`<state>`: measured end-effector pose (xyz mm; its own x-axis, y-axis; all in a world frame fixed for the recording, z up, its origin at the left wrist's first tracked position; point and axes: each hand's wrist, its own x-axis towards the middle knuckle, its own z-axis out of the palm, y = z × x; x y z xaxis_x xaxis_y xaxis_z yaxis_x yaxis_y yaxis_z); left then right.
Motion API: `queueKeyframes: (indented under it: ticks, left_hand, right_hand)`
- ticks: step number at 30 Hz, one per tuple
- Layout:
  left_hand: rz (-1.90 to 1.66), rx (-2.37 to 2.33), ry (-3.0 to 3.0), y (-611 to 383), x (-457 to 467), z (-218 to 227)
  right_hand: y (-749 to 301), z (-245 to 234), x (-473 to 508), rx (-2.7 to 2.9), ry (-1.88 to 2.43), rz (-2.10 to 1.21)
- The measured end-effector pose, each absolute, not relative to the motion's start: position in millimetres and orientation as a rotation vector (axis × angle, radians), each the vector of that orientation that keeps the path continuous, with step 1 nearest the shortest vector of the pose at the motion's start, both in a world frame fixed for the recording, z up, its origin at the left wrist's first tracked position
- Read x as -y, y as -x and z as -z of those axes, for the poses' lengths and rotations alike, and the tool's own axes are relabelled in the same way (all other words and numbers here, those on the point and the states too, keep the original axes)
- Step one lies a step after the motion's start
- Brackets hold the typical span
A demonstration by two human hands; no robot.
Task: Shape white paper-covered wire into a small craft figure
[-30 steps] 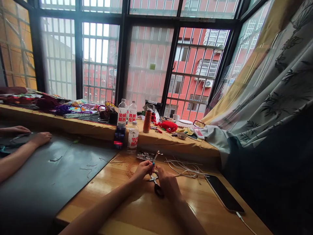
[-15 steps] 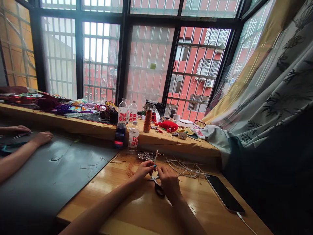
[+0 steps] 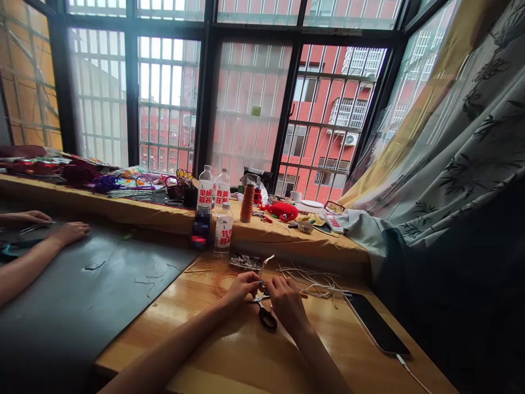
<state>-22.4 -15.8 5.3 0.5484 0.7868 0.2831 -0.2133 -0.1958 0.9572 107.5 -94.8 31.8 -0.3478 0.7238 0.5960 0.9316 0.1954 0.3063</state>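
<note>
My left hand [image 3: 241, 289] is closed in a pinch on a thin pale strip [image 3: 268, 260] that sticks up above the fingertips. A small blue spot [image 3: 260, 283] shows at those fingertips; I cannot tell what it is. Close beside it, my right hand [image 3: 286, 302] has its fingers drawn together. A thin orange-tipped stick [image 3: 303, 295] juts out past its far side, seemingly held in it. Under the hands lie scissors [image 3: 267, 319] with dark handles. Behind them is a small tray [image 3: 233, 265] of shiny bits, and a coil of orange cord [image 3: 220, 284] lies to the left.
White strips [image 3: 314, 282] and a phone on a cable [image 3: 379, 323] lie at the right. Bottles [image 3: 222, 232], a cone of orange thread [image 3: 247, 203] and a red stuffed piece [image 3: 283, 210] stand by the sill. Another person's hands [image 3: 69, 234] work over a grey mat [image 3: 102, 295].
The pale strip's upper end has tilted to the right. My right hand has shifted slightly, and the orange-tipped stick now shows beyond it.
</note>
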Motion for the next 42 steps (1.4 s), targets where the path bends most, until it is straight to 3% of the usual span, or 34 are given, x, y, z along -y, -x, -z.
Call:
queueKeyframes:
  ticks: [7,16,33,42]
  left_hand:
    - [-0.971,-0.514,-1.484,22,14,-4]
    - [-0.955,-0.447,-1.408,19,15,-1]
    - [-0.935,-0.424,-1.408,20,12,3]
    - [-0.936,-0.456,-1.358,20,13,0]
  right_hand:
    - [-111,-34,97,2.193,1.512,0.891]
    - [-100,-27,96,2.078,1.694,0.674]
    - [-92,-18,93,1.983,1.940,0.574]
    - [-104,-17,90,2.079,1.677,0.706]
